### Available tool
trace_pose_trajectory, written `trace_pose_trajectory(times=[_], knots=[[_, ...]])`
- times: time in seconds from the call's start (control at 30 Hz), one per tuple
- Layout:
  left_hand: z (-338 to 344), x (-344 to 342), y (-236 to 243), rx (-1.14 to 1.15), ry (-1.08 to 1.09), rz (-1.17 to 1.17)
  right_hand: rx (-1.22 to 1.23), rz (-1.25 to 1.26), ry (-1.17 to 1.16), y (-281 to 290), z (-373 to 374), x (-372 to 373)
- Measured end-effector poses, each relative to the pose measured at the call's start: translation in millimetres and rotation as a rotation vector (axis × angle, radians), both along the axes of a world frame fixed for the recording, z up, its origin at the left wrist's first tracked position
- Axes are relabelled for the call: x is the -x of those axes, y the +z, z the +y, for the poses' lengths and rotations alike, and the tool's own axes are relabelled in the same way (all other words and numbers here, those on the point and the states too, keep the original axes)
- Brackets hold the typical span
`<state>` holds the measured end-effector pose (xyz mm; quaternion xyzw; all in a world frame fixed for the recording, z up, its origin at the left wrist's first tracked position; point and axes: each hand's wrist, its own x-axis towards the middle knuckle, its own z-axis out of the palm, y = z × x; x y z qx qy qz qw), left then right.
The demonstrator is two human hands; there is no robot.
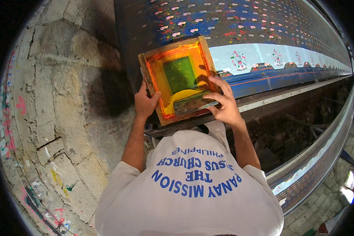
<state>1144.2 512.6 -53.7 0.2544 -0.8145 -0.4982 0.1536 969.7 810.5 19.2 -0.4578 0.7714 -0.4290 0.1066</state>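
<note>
A wooden screen-printing frame [173, 45] with an orange-stained inside lies tilted at the near left end of a long printing table. A dark green square window [180, 74] shows in its mesh. My left hand [146, 103] grips the frame's left side, thumb over the inner edge and fingers outside. In my right hand [225, 105] is a flat, ink-stained squeegee [189, 104], pinched by its right end inside the near part of the frame. A band of yellow ink [189, 93] lies along the squeegee's far edge. Whatever is under the frame is hidden.
White pieces with a round printed design [240, 59] run in a row along the blue, paint-spotted table [247, 82]. A pale rail [279, 97] edges it. A second table [295, 188] stands at the right, beyond a dark gap. A stained concrete wall [67, 98] rises at the left.
</note>
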Motion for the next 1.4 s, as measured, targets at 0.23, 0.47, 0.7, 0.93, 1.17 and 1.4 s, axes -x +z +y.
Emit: trace_pose_trajectory(times=[0.23, 0.47, 0.7, 0.93, 1.17, 1.4], knots=[[1.9, -2.2, 12.2, 0.116, -0.007, -0.078, -0.339, 0.392, 0.240, 31.2, -27.3, -19.8], [-3.6, -2.3, 5.8, 0.105, -0.039, -0.155, -0.343, 0.300, 0.170, 37.1, -46.0, -15.4], [-5.7, -5.4, 7.6, 0.169, -0.072, -0.248, -0.365, 0.348, 0.151, 31.2, -65.2, -31.9], [-8.1, -9.5, 8.4, 0.012, -0.060, -0.230, -0.409, 0.203, 0.187, 32.8, -88.3, 22.3], [-8.9, -3.1, 36.1, -0.052, -0.097, -0.340, -0.238, 0.377, 0.176, 2.0, -155.8, 79.4], [-14.0, -16.7, 2.0, -0.108, -0.075, -0.175, -0.380, 0.362, 0.387, 16.7, -103.4, 23.2]])
